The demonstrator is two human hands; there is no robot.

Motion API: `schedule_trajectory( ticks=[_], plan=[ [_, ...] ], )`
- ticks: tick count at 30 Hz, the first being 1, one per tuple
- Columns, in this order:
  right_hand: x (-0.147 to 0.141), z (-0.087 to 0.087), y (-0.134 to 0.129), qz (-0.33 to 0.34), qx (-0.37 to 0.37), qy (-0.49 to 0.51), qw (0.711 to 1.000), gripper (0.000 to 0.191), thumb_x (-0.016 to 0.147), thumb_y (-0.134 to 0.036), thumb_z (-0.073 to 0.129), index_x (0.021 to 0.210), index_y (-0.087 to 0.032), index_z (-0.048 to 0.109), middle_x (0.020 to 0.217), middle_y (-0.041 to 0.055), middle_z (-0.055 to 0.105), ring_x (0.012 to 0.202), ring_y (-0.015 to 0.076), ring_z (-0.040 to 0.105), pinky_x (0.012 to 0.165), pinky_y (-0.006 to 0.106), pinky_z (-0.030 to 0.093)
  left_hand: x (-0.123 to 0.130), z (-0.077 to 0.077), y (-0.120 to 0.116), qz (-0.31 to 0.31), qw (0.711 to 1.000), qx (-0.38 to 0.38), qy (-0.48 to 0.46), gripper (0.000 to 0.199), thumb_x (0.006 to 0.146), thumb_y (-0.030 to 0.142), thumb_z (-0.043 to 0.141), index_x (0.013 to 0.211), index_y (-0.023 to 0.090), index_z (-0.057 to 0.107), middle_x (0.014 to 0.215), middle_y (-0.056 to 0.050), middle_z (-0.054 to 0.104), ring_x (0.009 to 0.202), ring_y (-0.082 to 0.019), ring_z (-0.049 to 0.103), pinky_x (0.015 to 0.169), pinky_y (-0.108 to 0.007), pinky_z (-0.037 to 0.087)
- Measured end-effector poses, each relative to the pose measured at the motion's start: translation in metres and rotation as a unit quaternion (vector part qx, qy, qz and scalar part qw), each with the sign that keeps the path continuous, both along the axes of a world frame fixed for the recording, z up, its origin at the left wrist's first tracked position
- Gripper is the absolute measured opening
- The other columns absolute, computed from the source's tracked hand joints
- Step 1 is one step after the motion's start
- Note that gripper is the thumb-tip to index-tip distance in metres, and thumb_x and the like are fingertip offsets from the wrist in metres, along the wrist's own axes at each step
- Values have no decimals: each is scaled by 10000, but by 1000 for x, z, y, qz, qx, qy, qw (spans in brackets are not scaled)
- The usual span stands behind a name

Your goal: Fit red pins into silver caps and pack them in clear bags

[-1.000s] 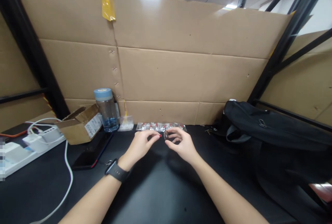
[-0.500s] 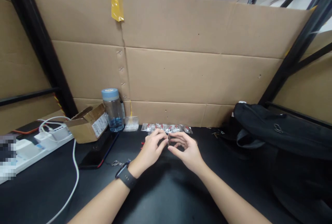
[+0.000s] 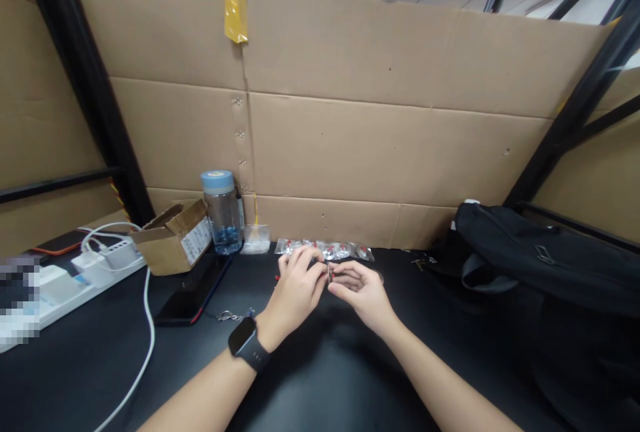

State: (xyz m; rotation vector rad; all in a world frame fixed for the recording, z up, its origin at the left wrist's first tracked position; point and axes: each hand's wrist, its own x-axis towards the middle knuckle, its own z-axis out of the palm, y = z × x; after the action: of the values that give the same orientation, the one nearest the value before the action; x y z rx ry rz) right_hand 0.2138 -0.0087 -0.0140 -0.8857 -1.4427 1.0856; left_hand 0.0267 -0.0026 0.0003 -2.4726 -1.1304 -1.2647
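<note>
Near the middle of the black table [image 3: 300, 379], my left hand [image 3: 299, 279] and my right hand [image 3: 361, 291] meet at a small thin object [image 3: 330, 273] seen edge-on. Fingertips of both hands pinch it from either side; what it is cannot be made out. A dark watch is on my left wrist. Just behind the hands lies a row of clear plastic packets [image 3: 340, 250] with red and silvery contents. A bit of red shows beside my left fingers.
An open cardboard box [image 3: 173, 239], a blue-lidded bottle [image 3: 221, 212], a clear plastic case [image 3: 256, 240] and a dark phone [image 3: 187, 295] stand or lie left. A white power strip [image 3: 60, 302] with a cable is far left. A black bag [image 3: 545, 259] fills the right.
My left hand has turned, with its back and the watch face now showing more. The camera view has shifted slightly, so the whole scene sits a little further right.
</note>
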Motion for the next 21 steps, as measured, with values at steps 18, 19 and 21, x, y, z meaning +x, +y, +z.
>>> schedule_trajectory(
  ticks=[18, 19, 21],
  plan=[
    [12, 8, 0, -4, 111, -201, 973, 175, 907, -342, 651, 821, -202, 713, 1204, 101, 630, 1109, 238, 635, 866, 330, 543, -4, 1, 4, -59, 989, -130, 28, 193, 1000, 210, 472, 970, 241, 660, 1109, -45, 635, 1137, -238, 520, 926, -397, 369],
    [13, 8, 1, -11, 120, -222, 968, 162, 899, -326, 655, 807, -204, 708, 1212, 97, 625, 1113, 239, 628, 894, 342, 529, -5, 3, 3, -65, 989, -130, 37, 224, 1020, 216, 429, 1035, 252, 649, 1134, -43, 634, 1146, -231, 521, 934, -395, 370],
    [15, 7, 2, -26, 141, -262, 955, 130, 876, -294, 671, 785, -208, 704, 1226, 89, 613, 1152, 246, 602, 991, 380, 477, -7, 4, 3, -75, 986, -145, 41, 265, 1048, 256, 372, 1166, 273, 608, 1191, -42, 627, 1160, -218, 527, 950, -391, 375]
  ],
)
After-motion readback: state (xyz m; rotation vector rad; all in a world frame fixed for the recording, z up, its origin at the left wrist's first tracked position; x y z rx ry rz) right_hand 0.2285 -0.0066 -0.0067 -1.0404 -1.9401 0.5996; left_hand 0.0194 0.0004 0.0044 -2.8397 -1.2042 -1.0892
